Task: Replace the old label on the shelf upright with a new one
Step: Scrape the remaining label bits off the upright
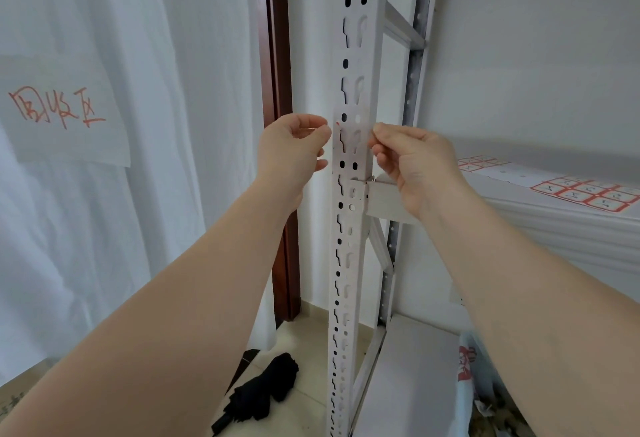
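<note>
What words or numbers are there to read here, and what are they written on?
White paper sheet on the curtain: red handwritten characters, roughly "回收区", scrawled, so not certain.
Red-bordered sticker sheets on the white shelf: small marks in each square, too small to read.
Bag on the bottom shelf: red print, too blurred to read.
Cardboard box at bottom left: dark print, cut off, unreadable.
Translucent label on the perforated white metal upright: no readable text.

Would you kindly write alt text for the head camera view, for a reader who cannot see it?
Two bare hands, left hand and right hand, pinch a translucent label against the white perforated shelf upright. Sheets of red-bordered stickers lie on the shelf to the right.
</note>
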